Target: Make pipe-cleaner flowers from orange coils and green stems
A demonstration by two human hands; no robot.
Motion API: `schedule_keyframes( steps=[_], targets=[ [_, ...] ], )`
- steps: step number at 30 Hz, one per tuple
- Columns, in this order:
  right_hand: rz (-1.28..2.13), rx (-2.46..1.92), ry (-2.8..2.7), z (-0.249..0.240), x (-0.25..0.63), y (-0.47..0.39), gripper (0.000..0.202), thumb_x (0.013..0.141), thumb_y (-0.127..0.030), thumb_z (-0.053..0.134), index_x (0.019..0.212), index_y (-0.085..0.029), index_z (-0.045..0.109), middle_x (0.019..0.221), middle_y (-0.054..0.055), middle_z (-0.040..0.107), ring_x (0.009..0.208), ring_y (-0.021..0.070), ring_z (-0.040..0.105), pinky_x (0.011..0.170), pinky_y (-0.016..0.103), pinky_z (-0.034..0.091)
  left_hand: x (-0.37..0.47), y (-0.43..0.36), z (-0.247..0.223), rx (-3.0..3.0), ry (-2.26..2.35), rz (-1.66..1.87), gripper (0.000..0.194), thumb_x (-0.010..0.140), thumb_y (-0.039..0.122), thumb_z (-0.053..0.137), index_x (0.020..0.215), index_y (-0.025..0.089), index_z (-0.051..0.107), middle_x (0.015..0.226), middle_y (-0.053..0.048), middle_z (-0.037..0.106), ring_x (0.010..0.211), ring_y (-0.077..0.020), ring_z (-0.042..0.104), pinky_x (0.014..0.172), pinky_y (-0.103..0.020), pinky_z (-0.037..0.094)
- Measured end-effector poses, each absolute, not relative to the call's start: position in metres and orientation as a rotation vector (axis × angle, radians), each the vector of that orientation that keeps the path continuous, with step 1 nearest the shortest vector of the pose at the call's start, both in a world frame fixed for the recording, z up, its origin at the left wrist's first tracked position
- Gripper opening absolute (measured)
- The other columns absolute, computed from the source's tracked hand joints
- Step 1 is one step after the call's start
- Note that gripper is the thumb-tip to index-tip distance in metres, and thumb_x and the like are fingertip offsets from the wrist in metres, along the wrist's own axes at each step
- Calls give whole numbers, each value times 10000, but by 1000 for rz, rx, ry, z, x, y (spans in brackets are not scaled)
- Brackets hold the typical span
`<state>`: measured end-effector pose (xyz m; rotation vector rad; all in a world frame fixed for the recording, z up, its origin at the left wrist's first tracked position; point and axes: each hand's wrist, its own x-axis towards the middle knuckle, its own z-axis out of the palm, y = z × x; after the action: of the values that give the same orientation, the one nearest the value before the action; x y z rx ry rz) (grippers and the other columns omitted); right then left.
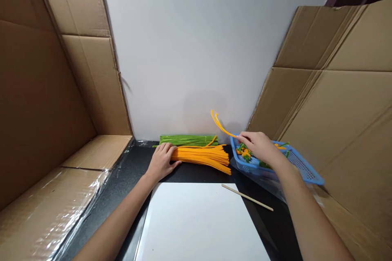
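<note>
My left hand [163,160] rests over the left end of a thick bundle of orange pipe cleaners [202,155], its fingers curled on top and the thumb along the near side. Out to the right, my right hand [259,144] pinches a few loose orange pipe cleaners [223,127], whose curved ends rise to the left in front of the wall. That hand is above the near-left part of a blue plastic basket [309,173] and hides some of what lies inside. Small orange and green pipe-cleaner pieces [245,153] show in the basket.
A bundle of green pipe cleaners [188,140] lies behind the orange one, against the wall [196,49]. Nearer me is a white board [199,224], with a thin wooden stick [248,197] across its right edge. Cardboard panels [88,85] stand on both sides of the black table [122,187].
</note>
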<state>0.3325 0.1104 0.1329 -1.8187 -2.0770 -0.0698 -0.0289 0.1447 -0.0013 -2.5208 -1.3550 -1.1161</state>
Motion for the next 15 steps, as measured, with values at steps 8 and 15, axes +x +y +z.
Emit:
schedule_keyframes(
  steps=[8, 15],
  targets=[
    [406, -1422, -2227, 142, 274, 93, 395, 989, -431, 429, 770, -199, 663, 699, 7, 659, 624, 148, 552, 593, 262, 381, 2, 137, 52, -2688, -1494, -1733, 522, 1037, 535, 346, 1290, 166, 616, 1091, -131, 715, 998, -239, 673, 878, -380, 523],
    [796, -1141, -2414, 140, 229, 73, 337, 998, -375, 479, 805, -212, 701, 794, 27, 711, 761, 183, 640, 722, 283, 470, 19, 95, 122, -2664, -1113, -3141, 441, 872, 586, 669, 943, 151, 655, 709, -6, 595, 701, -133, 592, 700, -240, 480]
  ],
)
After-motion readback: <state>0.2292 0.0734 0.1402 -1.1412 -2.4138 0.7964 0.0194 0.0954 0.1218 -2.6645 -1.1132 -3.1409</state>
